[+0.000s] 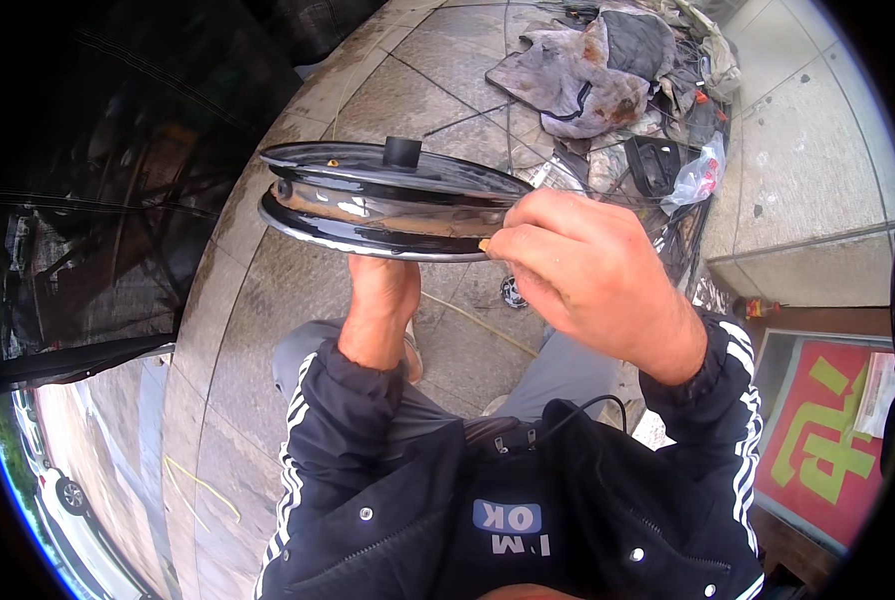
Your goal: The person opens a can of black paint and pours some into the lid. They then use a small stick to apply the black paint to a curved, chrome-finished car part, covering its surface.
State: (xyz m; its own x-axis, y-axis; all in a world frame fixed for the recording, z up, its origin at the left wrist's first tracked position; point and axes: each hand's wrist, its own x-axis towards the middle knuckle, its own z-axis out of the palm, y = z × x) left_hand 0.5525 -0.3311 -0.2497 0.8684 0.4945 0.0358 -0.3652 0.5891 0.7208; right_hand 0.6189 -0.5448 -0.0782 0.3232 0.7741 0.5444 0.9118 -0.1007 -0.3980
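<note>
A black wheel rim (438,184) with no tyre is held up nearly level in front of me. Its outer channel shows brownish, worn patches, and a short black hub cylinder (402,153) sticks up from its upper face. My left hand (380,290) supports the rim from below; its fingers are hidden behind the lower edge. At the right edge of the rim, my right hand (588,265) is closed in a pinch. A small yellow-orange bit (485,245) shows at its fingertips, too small to name.
Crumpled grey, stained cloth (593,75) lies on the paving at the far right, near a clear plastic bag (703,172) and a black open case (654,165). A dark sheet (98,200) hangs on the left. A small round metal part (513,292) lies beneath my right hand.
</note>
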